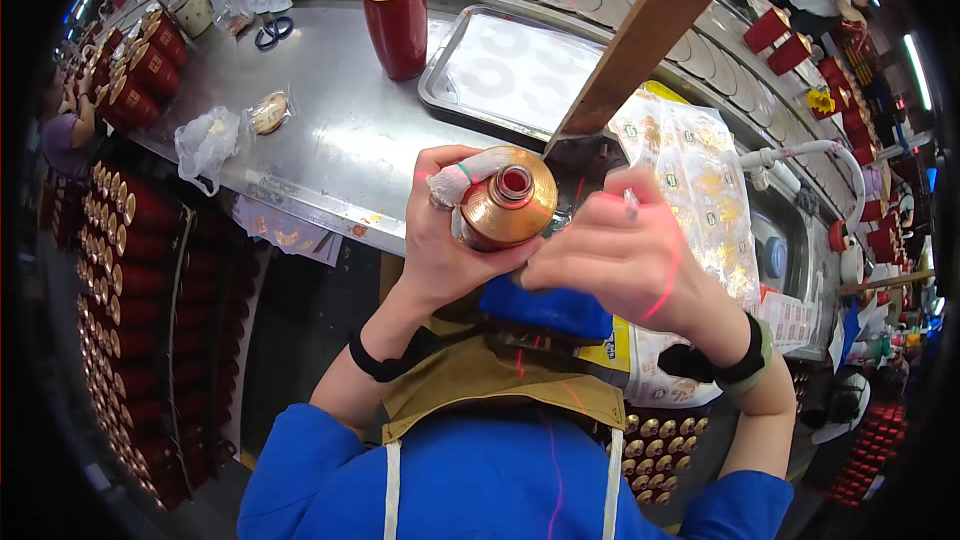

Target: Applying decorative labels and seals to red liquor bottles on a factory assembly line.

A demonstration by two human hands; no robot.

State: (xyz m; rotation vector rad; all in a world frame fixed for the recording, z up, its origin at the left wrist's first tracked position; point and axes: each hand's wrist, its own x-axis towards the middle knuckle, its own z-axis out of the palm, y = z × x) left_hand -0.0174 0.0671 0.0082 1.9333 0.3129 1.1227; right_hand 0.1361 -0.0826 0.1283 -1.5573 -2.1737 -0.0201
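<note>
My left hand (440,240) is wrapped round a bottle (520,202) with a shiny gold shoulder and an uncapped red neck. A white cloth wrap with a green band covers one of its fingers, which rests on the shoulder. Just right of the bottle is my right hand (625,255), its fingers curled in. A small pale spot shows between those fingers, too small to name. Another red bottle (396,25) with a gold shoulder stands upright on the metal table (330,70), beyond my hands.
A metal tray (500,65) with a white sheet lies behind the bottle. A wooden post (650,40) slants down beside it. Gold-printed sheets (700,190) cover the right side. Blue scissors (273,33) and a plastic bag (207,145) lie left. Several red bottles (125,310) are stacked at lower left.
</note>
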